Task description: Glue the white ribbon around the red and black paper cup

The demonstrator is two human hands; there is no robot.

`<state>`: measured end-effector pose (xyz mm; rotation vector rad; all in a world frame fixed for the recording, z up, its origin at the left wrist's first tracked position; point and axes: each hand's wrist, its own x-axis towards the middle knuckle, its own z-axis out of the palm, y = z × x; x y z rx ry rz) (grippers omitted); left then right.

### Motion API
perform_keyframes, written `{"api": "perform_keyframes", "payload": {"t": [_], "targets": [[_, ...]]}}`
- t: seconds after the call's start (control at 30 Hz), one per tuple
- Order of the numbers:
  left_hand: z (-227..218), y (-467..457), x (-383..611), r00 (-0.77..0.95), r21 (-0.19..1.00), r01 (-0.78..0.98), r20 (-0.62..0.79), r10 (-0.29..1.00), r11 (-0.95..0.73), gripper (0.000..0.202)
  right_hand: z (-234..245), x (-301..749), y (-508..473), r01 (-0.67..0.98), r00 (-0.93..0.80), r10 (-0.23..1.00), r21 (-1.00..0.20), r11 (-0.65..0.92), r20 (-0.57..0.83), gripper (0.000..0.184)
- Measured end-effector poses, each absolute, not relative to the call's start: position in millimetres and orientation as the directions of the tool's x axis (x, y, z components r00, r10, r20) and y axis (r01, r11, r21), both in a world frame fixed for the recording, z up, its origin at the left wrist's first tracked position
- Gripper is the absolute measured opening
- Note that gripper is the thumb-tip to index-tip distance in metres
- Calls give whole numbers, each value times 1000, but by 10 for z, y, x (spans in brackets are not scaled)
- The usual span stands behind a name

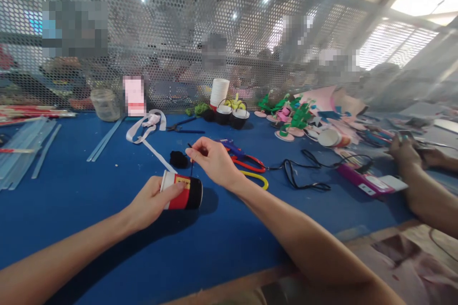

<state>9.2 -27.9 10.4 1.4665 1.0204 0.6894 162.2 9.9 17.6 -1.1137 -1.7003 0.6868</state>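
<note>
Both hands are closed on something: the left hand (148,202) curls round a paper cup (186,198), thumb across its red side, while the right hand (214,162) pinches a black strand (192,169) between thumb and finger. The cup lies tipped on its side, long axis running roughly left to right, white rim leftward (whether it touches the blue surface (232,238) is hard to tell). Its black end is nearer the right hand, and the strand stands crosswise to that axis. Just beyond sits a black yarn ball (179,159).
</note>
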Motion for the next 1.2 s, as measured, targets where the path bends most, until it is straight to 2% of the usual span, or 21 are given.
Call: {"api": "perform_keyframes", "payload": {"t": [0.87, 1.07, 1.2], "targets": [[86, -290, 29, 472, 950, 271, 10, 882, -155, 31, 100, 1571, 112, 487, -279, 938, -811, 324, 207, 14], [139, -295, 29, 437, 953, 277, -11, 899, -123, 30, 94, 1582, 111, 464, -302, 941, -839, 286, 154, 14], [133, -300, 40, 390, 979, 201, -45, 920, -37, 28, 102, 1584, 98, 464, -310, 943, -846, 262, 122, 14]]}}
